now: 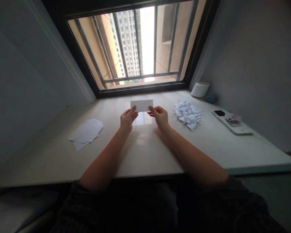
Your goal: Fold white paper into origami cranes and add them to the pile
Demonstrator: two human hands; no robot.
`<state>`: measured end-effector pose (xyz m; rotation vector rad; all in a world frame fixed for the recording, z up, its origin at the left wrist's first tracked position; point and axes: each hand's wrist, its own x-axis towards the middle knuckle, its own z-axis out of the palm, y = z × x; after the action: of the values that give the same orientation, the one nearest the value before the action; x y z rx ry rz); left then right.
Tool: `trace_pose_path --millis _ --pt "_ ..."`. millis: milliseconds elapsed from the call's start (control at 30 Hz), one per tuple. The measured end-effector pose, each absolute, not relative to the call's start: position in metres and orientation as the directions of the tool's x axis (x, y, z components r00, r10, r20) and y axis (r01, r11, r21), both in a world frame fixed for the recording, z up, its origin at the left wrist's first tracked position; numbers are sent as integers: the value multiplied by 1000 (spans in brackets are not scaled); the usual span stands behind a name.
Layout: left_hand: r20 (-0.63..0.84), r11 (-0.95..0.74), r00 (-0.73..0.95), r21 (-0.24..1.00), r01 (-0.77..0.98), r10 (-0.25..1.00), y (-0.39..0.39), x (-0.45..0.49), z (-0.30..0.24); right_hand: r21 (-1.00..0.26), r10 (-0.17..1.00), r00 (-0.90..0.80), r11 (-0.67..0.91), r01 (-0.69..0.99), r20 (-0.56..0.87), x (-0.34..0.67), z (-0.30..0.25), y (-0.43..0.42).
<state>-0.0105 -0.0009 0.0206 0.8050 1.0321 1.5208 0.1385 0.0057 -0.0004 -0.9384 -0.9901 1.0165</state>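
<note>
Both of my hands hold a small white sheet of paper (142, 105), folded into a narrow rectangle, above the middle of the pale desk (145, 152). My left hand (127, 119) pinches its lower left corner between thumb and fingers. My right hand (160, 117) pinches its lower right corner the same way. The paper is held upright, clear of the desk surface.
A loose stack of white sheets (86, 132) lies at the left. A pile of folded white paper figures (188, 114) sits to the right. Further right lie a phone (232, 124), a white round container (200, 89) and a small blue object (211, 98). A barred window (138, 45) rises behind.
</note>
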Motion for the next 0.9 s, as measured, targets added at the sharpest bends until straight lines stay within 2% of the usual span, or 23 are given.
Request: trace_pose_path --millis 233,467,567,633,700,767,833,900 --pt "-20 -39 -139 909 -415 990 0 -11 19 -921 958 203 257 -293 203 139 -2 7" --pt "-37 -37 -176 916 -400 984 1 -11 16 -897 956 224 261 -357 189 138 -5 9" --pt "44 -98 -214 964 -248 976 2 -12 14 -890 945 238 299 -344 226 138 -7 10" --pt "203 -221 -271 974 -40 941 2 -13 14 -892 937 244 322 -319 251 138 -8 10" --pt "400 -353 -264 912 208 878 1 -14 16 -901 931 223 343 -265 289 139 -9 11" --pt "535 -445 -172 811 381 827 -1 -14 18 -911 926 173 367 -190 337 139 -10 11" --pt "566 -475 -84 755 452 820 -3 -14 20 -912 918 123 391 -126 377 140 -10 12" --pt "528 -446 -58 766 462 847 -4 -13 19 -910 913 94 406 -89 398 140 -11 12"
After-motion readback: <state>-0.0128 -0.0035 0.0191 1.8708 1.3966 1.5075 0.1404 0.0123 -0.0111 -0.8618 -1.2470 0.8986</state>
